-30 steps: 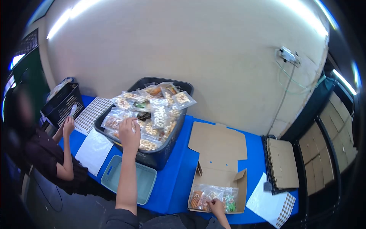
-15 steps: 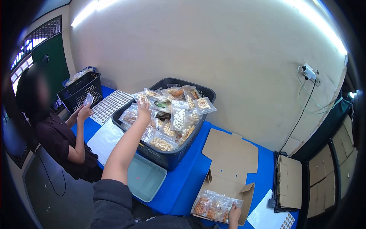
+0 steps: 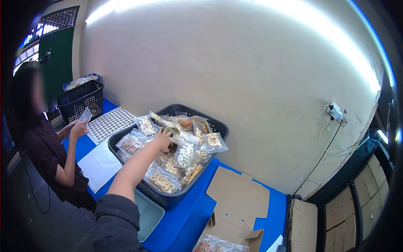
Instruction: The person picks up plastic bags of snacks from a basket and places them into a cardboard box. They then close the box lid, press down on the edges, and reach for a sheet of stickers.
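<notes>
Nearest, clear packets (image 3: pixel 222 245) sit in an open cardboard box (image 3: pixel 239 191); the right hand is out of sight, so I can't tell its state. Beyond, the left hand (image 3: pixel 163 140) spreads its fingers over bagged snacks (image 3: pixel 185 153) heaped in a dark basket (image 3: pixel 171 202). Farther off, a co-worker (image 3: pixel 46 147) holds a small pouch (image 3: pixel 85 114).

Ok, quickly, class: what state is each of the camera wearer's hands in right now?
Left hand: open, fingers spread over the packets.
Right hand: out of view, cannot be told.

- Packets (image 3: pixel 184 156) lay in the large crate (image 3: pixel 173 202).
- The tray (image 3: pixel 152 216) sat before it.
- The carton (image 3: pixel 239 191) (packets inside) lay right.
- The sticker sheet (image 3: pixel 111 124) lay left.
</notes>
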Available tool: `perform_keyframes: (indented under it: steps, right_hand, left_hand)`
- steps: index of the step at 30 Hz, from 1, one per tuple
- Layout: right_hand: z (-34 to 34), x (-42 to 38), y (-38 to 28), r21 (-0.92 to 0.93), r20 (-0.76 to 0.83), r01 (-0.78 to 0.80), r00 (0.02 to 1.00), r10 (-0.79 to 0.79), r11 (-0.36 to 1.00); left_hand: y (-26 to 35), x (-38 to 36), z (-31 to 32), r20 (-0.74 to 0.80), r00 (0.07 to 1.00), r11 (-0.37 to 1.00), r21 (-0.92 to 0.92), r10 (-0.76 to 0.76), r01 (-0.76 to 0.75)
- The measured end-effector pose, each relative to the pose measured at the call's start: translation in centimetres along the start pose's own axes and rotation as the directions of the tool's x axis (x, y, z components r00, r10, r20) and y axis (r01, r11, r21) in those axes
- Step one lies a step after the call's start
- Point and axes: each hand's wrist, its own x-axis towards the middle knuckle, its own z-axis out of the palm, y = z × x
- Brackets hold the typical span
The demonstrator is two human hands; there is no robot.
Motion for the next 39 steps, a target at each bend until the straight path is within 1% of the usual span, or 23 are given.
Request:
perform_keyframes:
  steps: [1, 2, 3, 4, 6, 8, 11, 12, 14, 16, 18, 19, 20, 22, 23, 24, 26, 29, 32, 33, 34, 37, 39]
  right_hand:
    - [0.5, -0.1, -0.7, -0.002, 0.004, -0.007, 1.000, 0.007, 1.000]
    - [1.2, -0.1, -1.6, 0.093, -0.008, -0.047, 0.999, 0.048, 0.995]
    - [2.0, -0.3, -2.4, 0.189, -0.015, -0.085, 0.996, 0.090, 0.978]
    - [3.0, -0.6, -2.7, 0.182, -0.006, -0.093, 0.995, 0.096, 0.979]
    - [5.0, -0.9, -2.4, 0.255, -0.007, 0.026, 1.000, -0.025, 0.967]
    - [5.3, -0.7, -4.0, 0.300, -0.015, 0.089, 0.996, -0.088, 0.950]
    - [5.0, 0.0, -6.4, 0.258, -0.056, 0.306, 0.952, -0.302, 0.916]
    - [5.3, 0.0, -6.3, 0.259, -0.051, 0.297, 0.954, -0.294, 0.919]
    - [5.9, -0.7, -5.9, 0.328, -0.027, 0.097, 0.995, -0.093, 0.940]
    - [6.6, -0.7, -6.4, 0.365, -0.041, 0.062, 0.998, -0.051, 0.929]
    - [6.9, -0.6, -6.7, 0.420, -0.143, 0.236, 0.971, -0.193, 0.876]
    - [9.0, -1.8, -4.5, 0.312, -0.147, 0.168, 0.981, -0.127, 0.935]
    - [9.1, -2.0, -4.9, 0.309, -0.135, 0.150, 0.984, -0.113, 0.939]
    - [8.7, -1.8, -5.2, 0.372, -0.150, 0.152, 0.983, -0.102, 0.916]
    - [9.2, -2.0, -4.2, 0.381, -0.149, 0.145, 0.984, -0.094, 0.913]
    - [9.2, -2.2, -3.9, 0.383, -0.149, 0.139, 0.985, -0.088, 0.913]
    - [8.0, -1.7, -5.6, 0.389, -0.068, 0.021, 0.998, 0.007, 0.921]
    - [7.6, -1.5, -6.5, 0.395, -0.094, -0.005, 0.995, 0.046, 0.919]
    - [7.7, -1.1, -6.5, 0.366, -0.193, 0.127, 0.979, -0.058, 0.922]
    - [7.5, -1.2, -6.6, 0.368, -0.186, 0.120, 0.981, -0.054, 0.922]
    - [7.6, -1.2, -6.5, 0.368, -0.186, 0.118, 0.981, -0.051, 0.922]
    - [8.0, -1.5, -6.3, 0.422, -0.135, 0.010, 0.989, 0.052, 0.907]
    - [8.1, -1.3, -6.2, 0.463, -0.049, -0.109, 0.988, 0.148, 0.880]
  left_hand:
    - [0.5, -1.7, -0.8, -0.100, 0.994, 0.999, 0.026, 0.045, -0.043]
    - [0.7, -2.4, -1.3, -0.200, 0.976, 0.995, 0.055, 0.091, -0.081]
    - [-0.3, -1.2, 0.0, -0.224, 0.969, 0.995, 0.013, 0.100, -0.100]
    - [-0.7, -1.0, 0.2, -0.213, 0.972, 0.995, 0.010, 0.103, -0.103]
    - [-1.2, -0.6, 0.6, -0.336, 0.942, 0.995, -0.090, 0.015, -0.048]
    - [-1.7, -1.4, 0.4, -0.298, 0.955, 0.989, -0.143, 0.003, -0.048]
    - [-2.1, -1.9, 0.0, -0.344, 0.935, 0.976, -0.216, -0.089, 0.013]
    - [-2.2, -1.8, -0.1, -0.337, 0.938, 0.977, -0.212, -0.084, 0.011]
    - [-1.9, -1.7, -0.7, -0.355, 0.931, 0.977, -0.214, -0.089, 0.011]
    - [-1.5, -1.7, -1.6, -0.404, 0.910, 0.978, -0.210, -0.091, 0.004]
    - [-1.8, -1.7, -1.8, -0.477, 0.875, 0.977, -0.213, -0.084, -0.022]
    - [-1.9, -1.7, -1.9, -0.453, 0.886, 0.967, -0.253, -0.104, -0.016]
    - [-2.1, -1.5, -1.7, -0.438, 0.894, 0.968, -0.251, -0.095, -0.020]
    - [-2.6, -1.3, -1.0, -0.137, 0.967, 0.824, -0.557, -0.217, 0.106]
    - [-2.7, -1.3, -0.7, -0.163, 0.961, 0.815, -0.571, -0.226, 0.095]
    - [-2.9, -1.3, -0.5, -0.162, 0.962, 0.818, -0.567, -0.222, 0.093]
    - [-2.9, -1.5, -0.5, -0.311, 0.900, 0.817, -0.571, -0.305, 0.079]
    - [-4.5, -1.1, 0.6, -0.419, 0.838, 0.799, -0.601, -0.350, 0.033]
    - [-4.7, -1.5, 0.4, -0.397, 0.835, 0.787, -0.613, -0.381, 0.067]
    - [-4.5, -1.6, 0.2, -0.370, 0.834, 0.828, -0.534, -0.409, 0.169]
    - [-4.8, -1.4, 0.2, -0.370, 0.835, 0.829, -0.533, -0.407, 0.168]
    - [-5.7, -1.8, 1.1, -0.363, 0.832, 0.841, -0.501, -0.419, 0.204]
    - [-5.7, -1.6, 1.2, -0.367, 0.820, 0.870, -0.403, -0.439, 0.286]
